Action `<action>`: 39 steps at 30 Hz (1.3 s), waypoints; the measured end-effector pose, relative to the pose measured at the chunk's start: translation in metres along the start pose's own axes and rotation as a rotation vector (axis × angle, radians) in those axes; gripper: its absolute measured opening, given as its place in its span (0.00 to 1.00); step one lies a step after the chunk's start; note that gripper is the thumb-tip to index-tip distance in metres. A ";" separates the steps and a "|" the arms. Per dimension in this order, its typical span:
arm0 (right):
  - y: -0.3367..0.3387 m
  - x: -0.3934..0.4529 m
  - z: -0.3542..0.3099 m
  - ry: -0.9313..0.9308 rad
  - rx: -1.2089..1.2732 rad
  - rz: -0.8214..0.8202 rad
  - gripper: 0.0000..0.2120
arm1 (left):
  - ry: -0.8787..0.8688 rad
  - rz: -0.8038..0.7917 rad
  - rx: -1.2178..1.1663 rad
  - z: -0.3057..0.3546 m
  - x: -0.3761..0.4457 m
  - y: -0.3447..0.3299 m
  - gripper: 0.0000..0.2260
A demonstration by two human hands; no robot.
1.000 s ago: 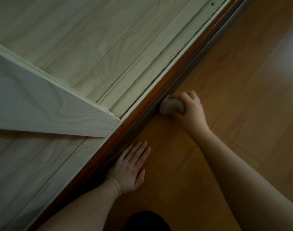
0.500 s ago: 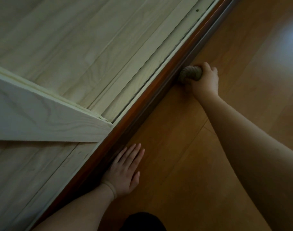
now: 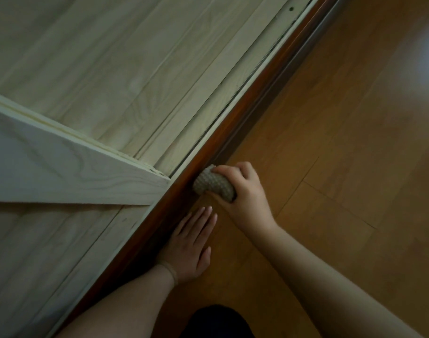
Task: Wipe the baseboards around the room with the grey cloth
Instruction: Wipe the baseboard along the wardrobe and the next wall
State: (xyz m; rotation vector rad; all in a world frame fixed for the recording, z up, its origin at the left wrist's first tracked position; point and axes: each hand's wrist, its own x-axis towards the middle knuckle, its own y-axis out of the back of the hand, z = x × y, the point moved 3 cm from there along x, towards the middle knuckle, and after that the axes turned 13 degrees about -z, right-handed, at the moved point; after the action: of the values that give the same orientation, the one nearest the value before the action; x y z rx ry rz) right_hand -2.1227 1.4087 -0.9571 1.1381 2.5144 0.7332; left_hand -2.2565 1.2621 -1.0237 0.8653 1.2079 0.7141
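Pulled back along the brown baseboard [image 3: 235, 132] since half a second ago, the right hand [image 3: 245, 198] grips the bunched grey cloth [image 3: 212, 182] against it, near the flat, open left hand [image 3: 188, 247], risking a bump into those fingers.

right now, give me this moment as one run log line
step: wiping baseboard | right hand: holds grey cloth against it | left hand: flat on floor

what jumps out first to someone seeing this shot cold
The right hand at centre, gripping a balled grey cloth against the reddish-brown baseboard that runs diagonally across the frame. Just below, the left hand lies flat on the wooden floor beside that baseboard.
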 end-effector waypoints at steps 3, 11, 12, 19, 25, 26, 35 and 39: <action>-0.005 0.004 -0.001 -0.045 0.081 0.017 0.22 | 0.001 -0.005 0.009 -0.001 0.000 0.000 0.35; 0.021 0.028 0.018 -0.183 0.245 0.192 0.19 | 0.016 -0.009 0.035 -0.001 -0.003 0.001 0.34; 0.028 0.034 0.020 -0.199 0.271 0.213 0.19 | 0.020 -0.010 0.040 -0.001 -0.003 0.000 0.34; 0.110 0.087 0.055 -0.351 0.378 0.378 0.14 | 0.021 -0.024 0.036 0.003 0.001 0.004 0.33; 0.165 0.128 0.075 -0.414 0.327 0.413 0.14 | 0.001 -0.029 -0.003 0.002 0.000 0.003 0.33; 0.171 0.133 0.079 -0.427 0.320 0.410 0.14 | 0.004 -0.031 -0.005 0.001 0.001 0.004 0.33; 0.185 0.035 0.132 -0.414 0.023 0.491 0.16 | 0.003 -0.032 -0.014 0.001 0.000 0.010 0.32; 0.185 -0.031 0.158 -0.359 -0.112 0.306 0.20 | 0.004 -0.037 -0.011 0.003 -0.004 0.009 0.32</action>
State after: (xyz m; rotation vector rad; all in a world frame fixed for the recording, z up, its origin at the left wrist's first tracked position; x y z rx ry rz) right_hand -1.9181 1.5412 -0.9835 1.4834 2.0059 0.6617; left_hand -2.2548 1.2632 -1.0134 0.8301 1.2198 0.6923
